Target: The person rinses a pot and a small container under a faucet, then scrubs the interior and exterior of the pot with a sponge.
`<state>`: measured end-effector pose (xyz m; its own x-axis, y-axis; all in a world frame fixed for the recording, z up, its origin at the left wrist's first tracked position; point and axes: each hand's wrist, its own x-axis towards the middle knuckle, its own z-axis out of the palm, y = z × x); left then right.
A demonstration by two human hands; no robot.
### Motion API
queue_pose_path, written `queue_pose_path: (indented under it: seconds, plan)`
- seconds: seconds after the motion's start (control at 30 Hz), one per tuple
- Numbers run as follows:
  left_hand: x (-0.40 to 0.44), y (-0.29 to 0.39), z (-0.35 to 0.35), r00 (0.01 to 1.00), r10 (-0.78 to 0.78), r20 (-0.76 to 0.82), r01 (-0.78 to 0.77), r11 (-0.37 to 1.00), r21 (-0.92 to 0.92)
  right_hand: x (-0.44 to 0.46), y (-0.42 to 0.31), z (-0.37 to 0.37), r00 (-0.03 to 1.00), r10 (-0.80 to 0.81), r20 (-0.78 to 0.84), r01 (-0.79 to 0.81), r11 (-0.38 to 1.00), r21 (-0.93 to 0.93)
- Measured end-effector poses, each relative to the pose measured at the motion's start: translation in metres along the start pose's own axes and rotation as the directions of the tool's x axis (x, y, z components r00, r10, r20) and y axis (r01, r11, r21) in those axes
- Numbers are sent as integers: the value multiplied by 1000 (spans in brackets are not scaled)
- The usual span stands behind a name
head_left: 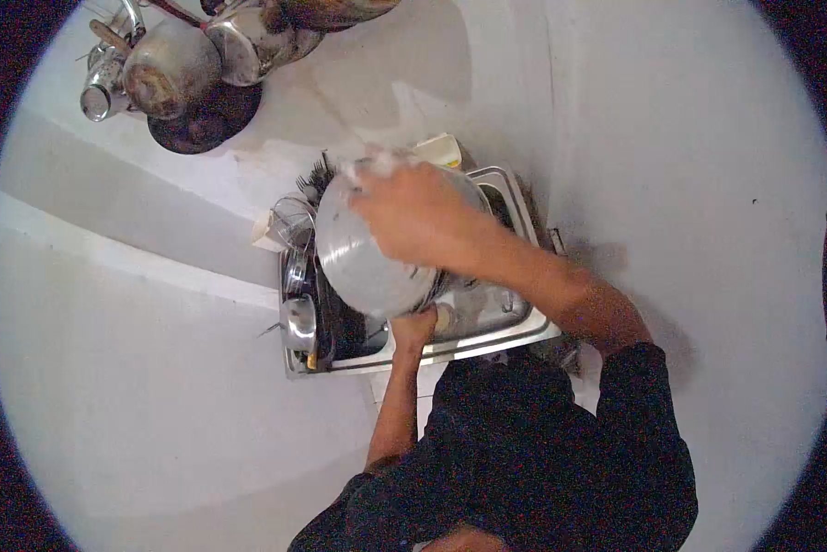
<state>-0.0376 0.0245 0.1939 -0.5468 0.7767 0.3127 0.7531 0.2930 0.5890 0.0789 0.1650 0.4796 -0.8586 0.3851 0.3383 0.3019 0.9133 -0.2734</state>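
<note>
A large round metal pot (354, 262) is tilted over the steel sink (492, 336), its smooth outer surface showing. My left hand (414, 329) grips the pot's lower edge, with the fingers partly hidden behind it. Across the upper side of the pot lies my right hand (418, 207), blurred by motion. Its fingers are bent around something whitish and foamy that I cannot make out, near the pot's upper edge. Suds or a pale blur show beside those fingertips.
Forks (318, 175) and a wire rack (294, 221) stand left of the pot. Below them sits a small steel pot (299, 324). A whitish container (439, 150) is behind the sink. Several pans, including a dented pot (172, 69), hang on the wall at upper left.
</note>
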Motion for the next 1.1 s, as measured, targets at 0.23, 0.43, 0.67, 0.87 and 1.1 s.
queue_pose_path:
  seconds: [0.23,0.43,0.67,0.87,1.1]
  plan:
    - [-2,16,-11,985,-164,54,173,943,-284,-19,8,20,946,-280,-164,263,957,-123]
    - [-16,-16,-4,985,135,104,-129,990,-61,13,86,21,982,-172,-84,176,639,748]
    - [-64,-94,10,865,-191,463,155,981,115,-2,96,62,989,131,-69,-41,692,720]
    - [-19,-25,-3,884,-305,356,279,952,123,-48,39,71,836,409,-366,-26,696,717]
    - [17,-71,-7,984,-110,140,117,992,-44,-36,108,69,934,354,-41,-106,385,917]
